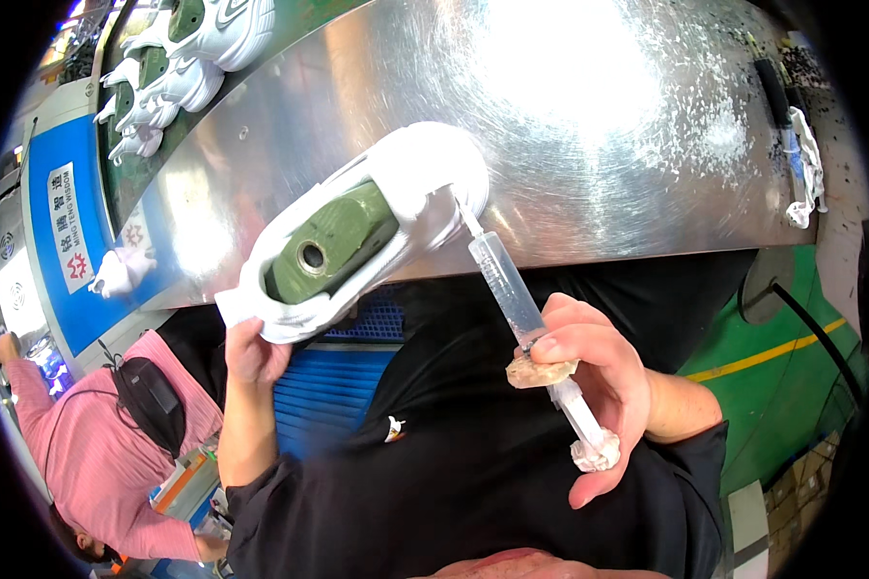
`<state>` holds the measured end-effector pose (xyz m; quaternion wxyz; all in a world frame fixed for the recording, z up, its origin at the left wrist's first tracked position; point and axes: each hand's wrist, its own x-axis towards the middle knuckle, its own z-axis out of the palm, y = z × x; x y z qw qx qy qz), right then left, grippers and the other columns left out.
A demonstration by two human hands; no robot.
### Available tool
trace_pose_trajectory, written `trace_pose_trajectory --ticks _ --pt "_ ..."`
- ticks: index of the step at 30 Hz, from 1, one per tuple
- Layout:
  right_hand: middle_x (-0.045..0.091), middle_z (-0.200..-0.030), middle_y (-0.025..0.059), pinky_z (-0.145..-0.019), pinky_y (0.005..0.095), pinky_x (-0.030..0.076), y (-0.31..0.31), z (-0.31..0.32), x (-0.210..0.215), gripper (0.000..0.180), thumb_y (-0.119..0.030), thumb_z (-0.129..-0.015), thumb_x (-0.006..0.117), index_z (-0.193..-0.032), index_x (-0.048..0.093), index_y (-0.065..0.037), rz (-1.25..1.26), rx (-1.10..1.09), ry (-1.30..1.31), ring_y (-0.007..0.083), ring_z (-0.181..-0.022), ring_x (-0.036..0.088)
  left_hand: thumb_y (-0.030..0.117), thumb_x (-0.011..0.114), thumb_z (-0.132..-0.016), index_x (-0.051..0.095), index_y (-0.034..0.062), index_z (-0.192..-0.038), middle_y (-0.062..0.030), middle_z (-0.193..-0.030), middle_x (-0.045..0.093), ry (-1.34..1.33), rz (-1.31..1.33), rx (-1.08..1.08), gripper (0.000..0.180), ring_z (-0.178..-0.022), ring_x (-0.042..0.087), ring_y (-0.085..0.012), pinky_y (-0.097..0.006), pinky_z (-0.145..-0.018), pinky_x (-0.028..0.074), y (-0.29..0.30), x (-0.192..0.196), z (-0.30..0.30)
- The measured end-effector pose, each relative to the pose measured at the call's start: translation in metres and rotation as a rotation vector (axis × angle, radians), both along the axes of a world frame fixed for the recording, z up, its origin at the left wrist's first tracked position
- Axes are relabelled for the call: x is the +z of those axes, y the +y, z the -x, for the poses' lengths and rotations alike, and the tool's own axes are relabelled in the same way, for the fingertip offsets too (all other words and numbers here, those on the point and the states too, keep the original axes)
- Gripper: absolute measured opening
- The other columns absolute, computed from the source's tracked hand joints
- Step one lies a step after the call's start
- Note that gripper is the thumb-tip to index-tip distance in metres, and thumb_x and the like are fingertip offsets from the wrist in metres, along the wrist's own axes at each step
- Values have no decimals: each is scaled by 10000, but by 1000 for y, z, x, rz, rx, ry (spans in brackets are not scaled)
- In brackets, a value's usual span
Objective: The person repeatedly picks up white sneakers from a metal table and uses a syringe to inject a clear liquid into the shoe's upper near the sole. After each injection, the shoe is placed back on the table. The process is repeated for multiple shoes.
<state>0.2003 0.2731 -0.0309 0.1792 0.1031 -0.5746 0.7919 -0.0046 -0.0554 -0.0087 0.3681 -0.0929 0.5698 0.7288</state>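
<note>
A white shoe with a green shoe last inside it is held up over the table's near edge. My left hand grips it by the heel, fingers partly hidden beneath. In my right hand is a clear plastic syringe, its tip touching or very near the side of the shoe's toe. My fingers close around the syringe's flange, which has a yellowish, crusty wrapping. The plunger sticks out behind, and its end carries a lumpy white wrapping beside my palm.
The shiny metal table has white flecks at its right. Several white shoes on lasts stand on a green belt at the far left. A black-handled tool and a white cloth lie at the right edge. A person in pink works at left.
</note>
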Motion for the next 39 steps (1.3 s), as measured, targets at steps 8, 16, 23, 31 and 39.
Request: trace_pose_trajectory --ticks 8,16,23,31,39 --pt "564 -1105 132 -723 354 379 2 1 4 955 -498 -549 824 -1242 440 35 -2 1 -11 248 -868 527 76 667 -753 306 -70 -1344 -206 -1300 480 -174 -165 -77 708 -1172 518 -313 -451 -1009 407 17 -2 -51" --pt "565 -1099 126 -728 337 372 3 1 8 971 -510 -534 828 -1242 443 32 21 28 -27 239 -867 526 102 688 -688 260 -59 -1381 -212 -1388 382 -261 -254 -139 831 -1290 392 -321 -450 -1083 304 57 0 -77" --pt "578 -1069 133 -721 338 372 2 1 13 960 -520 -537 824 -1221 455 44 14 58 -12 240 -849 533 157 714 -656 186 3 -1433 -180 -1455 286 -345 -256 -183 952 -1331 330 -306 -434 -1099 271 68 -1 -85" --pt "588 -1003 128 -688 321 370 -10 4 22 922 -530 -547 814 -1171 487 65 13 16 -11 227 -796 516 110 707 -651 147 19 -1444 -175 -1411 352 -433 -351 -230 976 -1286 393 -300 -424 -1055 332 67 -10 -86" --pt "530 -984 95 -658 291 322 -9 3 30 997 -634 -476 811 -1178 470 -15 -24 81 -52 179 -769 481 21 702 -629 225 6 -1408 -181 -1295 477 -548 -364 -303 913 -1180 500 -304 -419 -1005 394 73 -11 -84"
